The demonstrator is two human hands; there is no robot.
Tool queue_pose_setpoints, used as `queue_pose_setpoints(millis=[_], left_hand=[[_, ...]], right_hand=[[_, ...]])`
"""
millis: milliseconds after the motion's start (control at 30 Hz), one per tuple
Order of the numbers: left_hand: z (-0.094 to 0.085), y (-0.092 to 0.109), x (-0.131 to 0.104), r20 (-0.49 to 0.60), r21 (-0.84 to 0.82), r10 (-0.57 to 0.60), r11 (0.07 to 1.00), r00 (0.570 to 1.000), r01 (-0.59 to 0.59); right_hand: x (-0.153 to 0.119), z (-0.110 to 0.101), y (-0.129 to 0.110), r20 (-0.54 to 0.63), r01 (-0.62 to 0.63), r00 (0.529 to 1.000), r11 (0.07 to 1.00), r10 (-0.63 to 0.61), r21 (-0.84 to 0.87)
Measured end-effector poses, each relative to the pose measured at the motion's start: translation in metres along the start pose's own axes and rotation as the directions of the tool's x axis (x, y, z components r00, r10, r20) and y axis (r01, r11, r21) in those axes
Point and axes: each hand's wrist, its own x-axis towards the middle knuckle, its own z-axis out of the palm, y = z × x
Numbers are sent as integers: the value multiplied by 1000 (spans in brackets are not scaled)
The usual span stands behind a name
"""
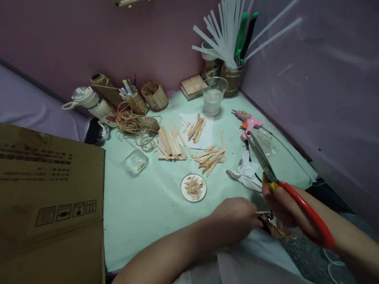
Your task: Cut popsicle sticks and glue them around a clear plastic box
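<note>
My right hand (285, 204) is wrapped round scissors with red handles (304, 208), their blades pointing up and away. A small yellow piece shows by its fingertips. Beside it, over the table's front edge, my left hand (235, 216) is closed, its fingers turned from view; a thin pale stick end and something dark and brownish (273, 227) show next to it, too unclear to name. A round white dish (193, 187) with small wood chips lies beyond my left hand. Further back are cut wooden strips (209, 158) and a bundle of sticks (171, 144).
A pink glue gun (249, 124) and crumpled tissue (245, 172) lie on the right. Behind stand a plastic cup of liquid (213, 100) and a jar (233, 78) of glue sticks. Twine (135, 124) and a clear container (136, 162) are left, near a cardboard box (45, 202).
</note>
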Motion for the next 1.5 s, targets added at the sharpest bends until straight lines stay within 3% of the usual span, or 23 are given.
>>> queue_pose_setpoints(millis=[33,100,233,300,433,533,700,867,967,1033,1100,1167,1200,1300,1367,1433,1500], left_hand=[[-12,-4,-7,25,-28,15,1000,1000,-14],[-40,-14,-18,31,-74,-89,993,996,92],[-82,-41,-19,-244,-67,-219,976,945,209],[-89,-57,-11,-283,-51,-277,960,918,274],[-80,-82,7,-319,-90,-319,948,893,307],[-74,-88,14,-385,-49,-273,960,882,276],[-80,-84,16,-431,-49,-186,982,883,183],[-93,-101,17,-505,-99,-250,967,826,233],[-111,-116,21,-551,-181,-350,936,757,302],[-125,-119,24,-572,-247,-411,912,710,328],[-135,-111,25,-583,-290,-432,902,688,320],[-136,-94,25,-572,-285,-398,916,718,281],[-133,-83,24,-545,-264,-365,929,754,259],[-107,-53,24,-396,-159,-251,966,883,203],[-86,-39,26,-286,-98,-184,982,940,162],[-71,-34,29,-235,-80,-157,987,959,142],[-70,-38,32,-261,-90,-159,986,952,140]], right_hand=[[-1,-2,1,16,-18,1000,1000,18,2],[-2,-8,9,-17,-10,1000,999,9,-52],[5,-13,16,-198,-32,979,921,-50,-388],[10,-9,16,-222,-89,975,875,-21,-476],[19,5,25,-239,-150,970,866,36,-478],[24,18,37,-193,-127,980,907,52,-401],[34,34,45,-117,-83,992,952,51,-295],[38,27,42,-94,-15,996,990,2,-144],[36,21,45,38,-60,998,992,56,107],[36,21,51,177,-164,978,928,108,335],[38,23,56,282,-219,956,834,80,507],[40,27,58,334,-229,942,762,17,606],[42,28,57,350,-231,937,732,-10,641],[44,30,53,378,-237,922,655,-81,717],[44,28,51,376,-226,919,628,-116,745],[41,25,51,366,-211,920,612,-139,762],[38,22,54,373,-221,915,586,-152,779]])
